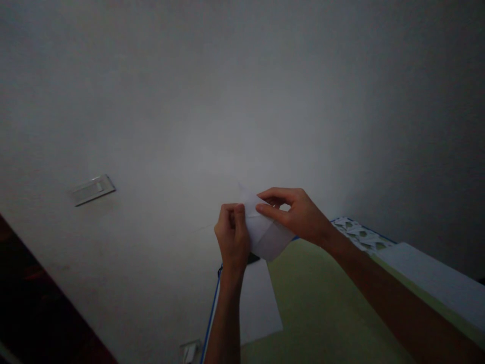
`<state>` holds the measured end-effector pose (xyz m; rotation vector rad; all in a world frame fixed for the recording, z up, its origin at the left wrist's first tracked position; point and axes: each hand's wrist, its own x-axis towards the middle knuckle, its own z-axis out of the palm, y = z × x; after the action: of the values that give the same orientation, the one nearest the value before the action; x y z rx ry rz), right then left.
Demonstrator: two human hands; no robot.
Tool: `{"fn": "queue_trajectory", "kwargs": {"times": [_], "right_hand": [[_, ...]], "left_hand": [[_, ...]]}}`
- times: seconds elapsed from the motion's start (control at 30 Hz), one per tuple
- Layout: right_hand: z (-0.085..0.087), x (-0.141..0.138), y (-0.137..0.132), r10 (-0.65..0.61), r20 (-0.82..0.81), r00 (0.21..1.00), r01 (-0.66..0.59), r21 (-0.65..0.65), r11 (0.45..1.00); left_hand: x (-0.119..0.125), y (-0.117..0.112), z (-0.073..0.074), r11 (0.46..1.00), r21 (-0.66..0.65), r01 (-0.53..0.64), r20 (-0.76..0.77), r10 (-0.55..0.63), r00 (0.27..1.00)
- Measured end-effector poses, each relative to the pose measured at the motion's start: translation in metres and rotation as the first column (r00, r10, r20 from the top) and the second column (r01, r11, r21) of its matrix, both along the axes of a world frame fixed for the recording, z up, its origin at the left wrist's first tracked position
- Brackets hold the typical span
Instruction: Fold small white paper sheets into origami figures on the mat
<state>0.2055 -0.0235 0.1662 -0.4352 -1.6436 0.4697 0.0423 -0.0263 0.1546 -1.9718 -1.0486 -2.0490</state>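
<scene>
A folded piece of white paper [267, 236] is held up in front of the wall, above the table's far edge. My left hand [232, 232] grips its left side, with the thumb pressed against the curled fingers. On the paper's upper right, my right hand [297, 210] pinches with thumb and index finger, leaving a small gap behind the fingertips. A crease and a darker, overlapping layer show across the paper's lower half. Below my left hand, a white sheet [259, 303] lies on the green tabletop [322, 298]. A small dark object beneath the paper is mostly hidden.
Several folded white paper pieces [364, 235] lie at the table's back right corner. Beside them stretches a larger stack or sheet of white paper [428, 273]. The grey wall [242, 91] carries a switch plate [94, 189] at left and a socket [190, 351] low down.
</scene>
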Motion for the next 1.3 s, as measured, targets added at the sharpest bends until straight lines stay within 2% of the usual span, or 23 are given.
{"fn": "queue_trajectory", "kwargs": {"times": [0.17, 0.33, 0.47, 0.7, 0.87, 1.13, 1.3], "right_hand": [[-0.003, -0.001, 0.003, 0.043, -0.02, 0.999, -0.043, 0.001, 0.999], [-0.004, -0.002, 0.004, 0.009, 0.051, 0.999, -0.01, 0.013, 1.0], [-0.005, -0.004, 0.003, 0.005, -0.029, 1.0, -0.005, -0.003, 1.0], [-0.006, -0.009, 0.002, 0.086, -0.127, 0.988, -0.087, -0.003, 0.996], [-0.005, -0.009, -0.001, 0.044, -0.128, 0.991, -0.038, 0.047, 0.998], [-0.005, -0.009, -0.001, 0.016, -0.154, 0.988, -0.011, 0.035, 0.999], [-0.005, -0.006, -0.002, 0.043, -0.097, 0.994, -0.036, 0.079, 0.996]], "left_hand": [[0.001, -0.003, -0.001, 0.994, -0.058, 0.097, -0.002, -0.098, 0.995], [-0.001, -0.006, 0.0, 0.976, -0.066, 0.207, 0.076, -0.202, 0.976], [0.0, -0.01, 0.002, 0.961, -0.091, 0.259, 0.063, -0.254, 0.965], [-0.001, -0.014, 0.003, 0.939, -0.134, 0.317, -0.011, -0.321, 0.947], [-0.001, -0.015, 0.003, 0.935, -0.161, 0.316, -0.009, -0.322, 0.947], [0.0, -0.017, 0.004, 0.939, -0.172, 0.297, -0.079, -0.314, 0.946], [0.0, -0.019, 0.006, 0.931, -0.175, 0.321, -0.008, -0.328, 0.945]]}}
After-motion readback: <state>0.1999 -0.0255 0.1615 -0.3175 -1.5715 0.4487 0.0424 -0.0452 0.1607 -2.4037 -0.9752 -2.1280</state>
